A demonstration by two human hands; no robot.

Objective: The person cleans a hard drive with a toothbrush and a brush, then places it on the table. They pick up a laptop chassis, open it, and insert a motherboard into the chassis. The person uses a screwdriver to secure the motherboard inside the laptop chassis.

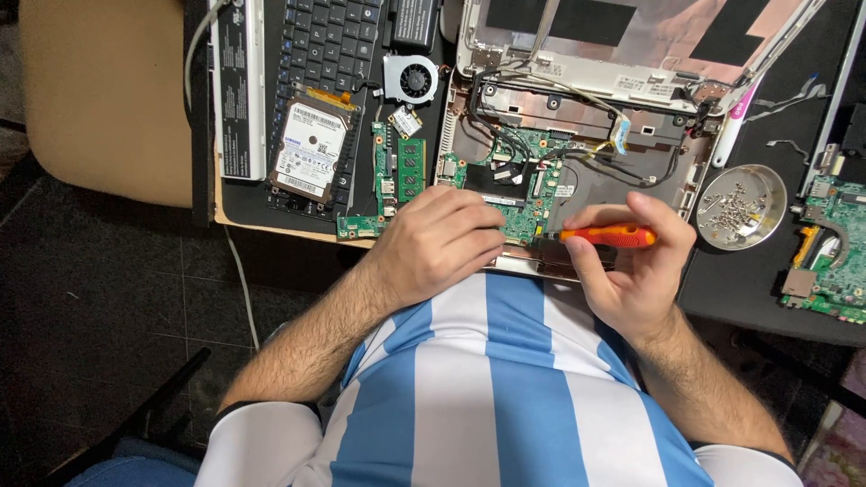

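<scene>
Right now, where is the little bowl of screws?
In the head view, the round metal dish of screws sits on the right, just beyond the right hand holding the orange screwdriver.

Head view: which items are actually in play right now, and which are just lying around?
In play:
- right hand gripping orange screwdriver
- left hand resting on green mainboard
- opened laptop base

Lying about:
- hard drive
- small fan
- memory stick
- removed keyboard
- metal dish of screws
- second circuit board
</scene>
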